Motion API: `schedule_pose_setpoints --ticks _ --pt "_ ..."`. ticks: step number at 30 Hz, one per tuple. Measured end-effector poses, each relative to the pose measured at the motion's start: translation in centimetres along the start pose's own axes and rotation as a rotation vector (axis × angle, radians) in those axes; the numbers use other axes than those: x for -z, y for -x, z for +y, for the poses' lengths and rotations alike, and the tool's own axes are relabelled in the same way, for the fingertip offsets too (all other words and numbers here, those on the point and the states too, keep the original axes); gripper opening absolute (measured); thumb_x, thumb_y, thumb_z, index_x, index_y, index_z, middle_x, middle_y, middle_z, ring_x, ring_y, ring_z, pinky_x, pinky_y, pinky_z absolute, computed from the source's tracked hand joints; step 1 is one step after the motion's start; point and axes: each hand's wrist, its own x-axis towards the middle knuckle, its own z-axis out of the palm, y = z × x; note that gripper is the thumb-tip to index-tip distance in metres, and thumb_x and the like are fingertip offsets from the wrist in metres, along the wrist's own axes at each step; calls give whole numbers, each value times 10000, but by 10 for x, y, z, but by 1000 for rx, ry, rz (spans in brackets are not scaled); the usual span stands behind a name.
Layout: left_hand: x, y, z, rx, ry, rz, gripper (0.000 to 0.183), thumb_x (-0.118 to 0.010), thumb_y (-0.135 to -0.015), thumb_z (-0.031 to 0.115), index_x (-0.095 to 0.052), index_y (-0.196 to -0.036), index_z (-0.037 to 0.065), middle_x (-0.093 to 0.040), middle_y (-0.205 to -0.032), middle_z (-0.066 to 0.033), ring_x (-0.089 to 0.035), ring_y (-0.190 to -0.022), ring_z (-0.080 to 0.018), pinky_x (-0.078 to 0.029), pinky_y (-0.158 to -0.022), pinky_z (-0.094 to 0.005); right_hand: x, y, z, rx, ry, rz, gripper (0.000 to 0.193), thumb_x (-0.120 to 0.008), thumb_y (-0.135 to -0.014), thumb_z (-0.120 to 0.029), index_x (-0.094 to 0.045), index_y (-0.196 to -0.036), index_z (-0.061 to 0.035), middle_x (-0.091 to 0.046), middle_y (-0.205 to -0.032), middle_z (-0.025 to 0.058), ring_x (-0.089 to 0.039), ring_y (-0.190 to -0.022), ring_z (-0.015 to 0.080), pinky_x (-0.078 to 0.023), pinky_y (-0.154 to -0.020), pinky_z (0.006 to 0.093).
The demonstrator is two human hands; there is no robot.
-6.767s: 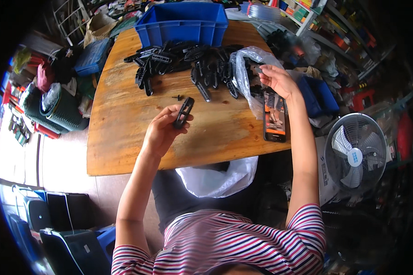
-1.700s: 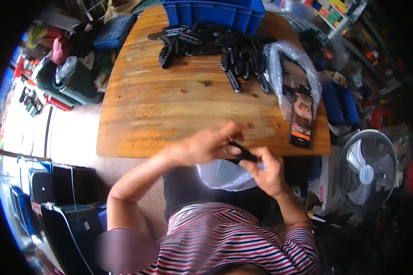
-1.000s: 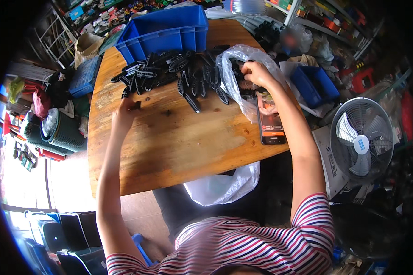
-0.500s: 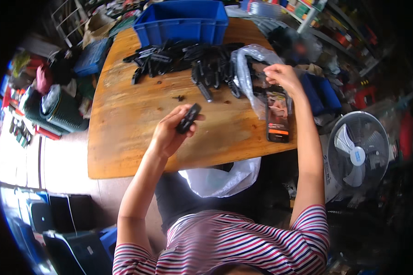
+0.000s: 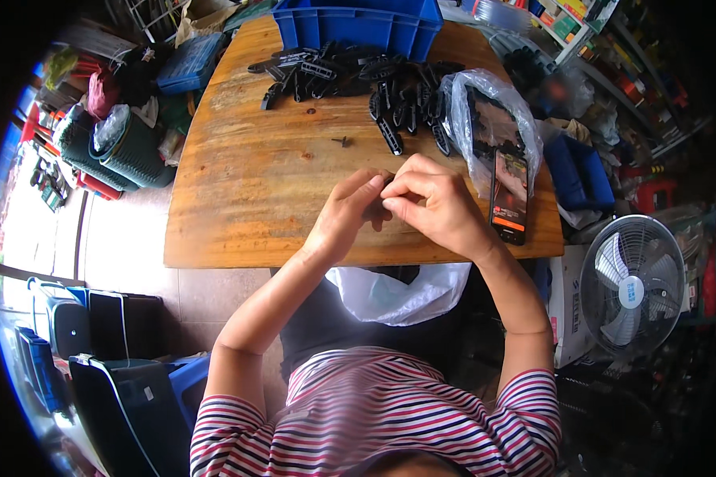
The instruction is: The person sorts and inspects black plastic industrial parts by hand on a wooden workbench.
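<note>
My left hand is closed round a small black plastic part, mostly hidden now by the fingers. Against it, over the table's near side, my right hand pinches with thumb and forefinger; whatever is between those fingertips is too small or hidden to make out. Beyond the hands lies a tiny dark piece on the wooden table. Farther back, a pile of similar long black plastic parts spreads across the tabletop. A clear plastic bag with small dark pieces in it lies open at the right.
A phone with a lit screen lies by the bag at the table's right edge. The blue bin stands behind the pile. White plastic hangs below the near edge, over my lap. A fan stands at the right.
My right hand has come from the plastic bag to the left and nearer, meeting my left hand. The left still holds the black part. The whole view has shifted somewhat.
</note>
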Motion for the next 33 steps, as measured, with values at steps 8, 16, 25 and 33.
schedule_pose_setpoints --ticks 8,16,25,33 --pt "-5 18 15 -95 -477 -20 423 -536 -831 147 -465 -1209 -28 -580 -998 -98 -539 -872 -152 -438 -741 -279 6 4 -3 -34 54 43 114 -655 -732 -25 -602 -828 7 -553 -757 112 -585 -681 218 -452 -605 308" --pt "-10 36 37 -332 -828 -506 462 -559 -855 78 -414 -1289 13 -496 -1212 -171 -475 -1130 -271 -350 -973 -349 -10 66 -29 -237 -64 224 287 -723 -746 -106 -576 -975 -14 -583 -743 61 -565 -637 139 -468 -595 261" --pt "230 -120 58 -333 -1768 791 467 -587 -784 405 -561 -1076 41 -540 -1087 -217 -466 -1044 -397 -404 -867 -456 -51 136 15 47 321 -38 262 -702 -686 -58 -624 -937 -53 -595 -920 92 -573 -759 261 -495 -675 345" --pt "165 -91 41 -414 -1599 516 240 -577 -803 183 -564 -1014 68 -595 -923 -159 -559 -876 -348 -452 -723 -425 118 -8 160 -172 489 365 140 -625 -752 -39 -612 -891 -37 -643 -869 127 -617 -830 262 -469 -731 339"
